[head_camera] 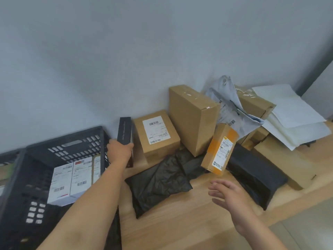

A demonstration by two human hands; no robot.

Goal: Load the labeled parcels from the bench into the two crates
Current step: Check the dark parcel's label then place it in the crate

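Observation:
My left hand (119,150) grips a slim black box (124,131) standing upright between the black crate (23,179) and a labeled cardboard box (156,134). White labeled parcels (71,179) lie inside the crate. My right hand (227,193) hovers open over the wooden bench (180,222), just below a small cardboard box with orange tape (220,149) that leans tilted. A black poly bag (158,183) lies between my hands. A second black bag (255,174) lies to the right.
A tall plain cardboard box (193,116) stands against the wall. Behind it sit a grey mailer bag (230,107), more cardboard boxes (255,103) and white padded envelopes (292,112). The edge of another crate (7,159) shows at far left. The bench's front edge runs at lower right.

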